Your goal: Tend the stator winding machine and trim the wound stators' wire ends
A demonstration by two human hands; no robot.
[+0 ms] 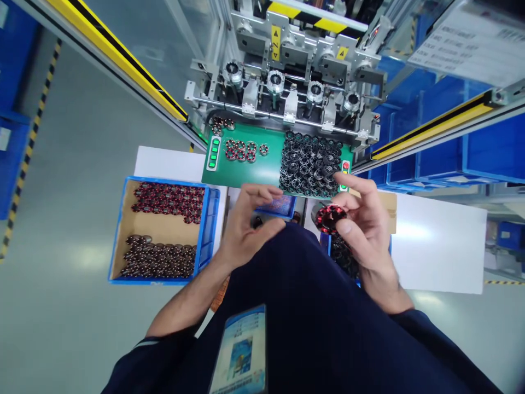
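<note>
My right hand (365, 230) grips a round red and black ring part (329, 218) between thumb and fingers, just in front of the green work surface (250, 175). My left hand (250, 227) is held up with nothing in it, its thumb and fingers apart. Several red and silver ring parts (240, 149) lie in rows on the left of the green surface. Many black ring parts (309, 164) are crowded together on its right side. A few copper-coloured ring parts (221, 125) sit at its back left corner.
A machine with four holders (275, 82) stands behind the green surface. On the left, a blue crate (210, 219) holds rows of red and brown ring parts. A small blue tray (279, 207) is between my hands. A white table (443, 241) is at the right.
</note>
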